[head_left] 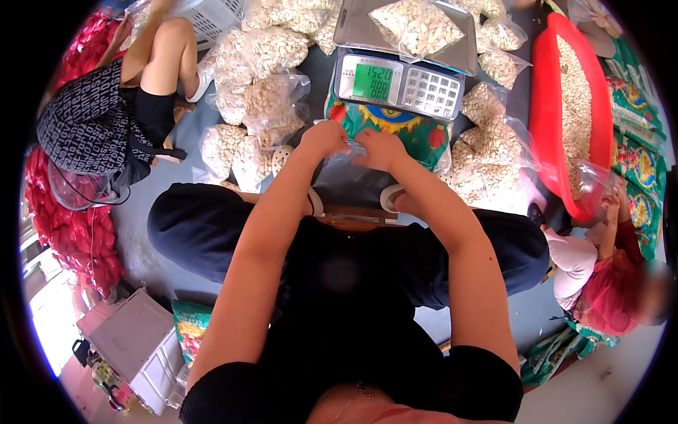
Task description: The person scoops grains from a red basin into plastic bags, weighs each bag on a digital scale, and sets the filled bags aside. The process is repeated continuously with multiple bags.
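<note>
In front of the scale, my left hand [327, 140] is closed, pinching what looks like the edge of a clear plastic bag [359, 150]. My right hand [381, 149] grips the same plastic from the other side, close to the left. Little of the plastic shows between my fingers. Just beyond is a digital scale [399, 83] with a green-lit display and a keypad. On its metal pan lies a clear bag of pale, flat seeds [418, 28]. A green printed sack [402, 126] lies beneath the scale's front.
Filled seed bags [258, 99] crowd the left of the scale, and more filled bags [487, 152] the right. A long red tub [540, 106] holds loose seeds. One person [92, 116] sits at left; another person [600, 283] at right holds a clear bag. Red net sacks [67, 219] line the left.
</note>
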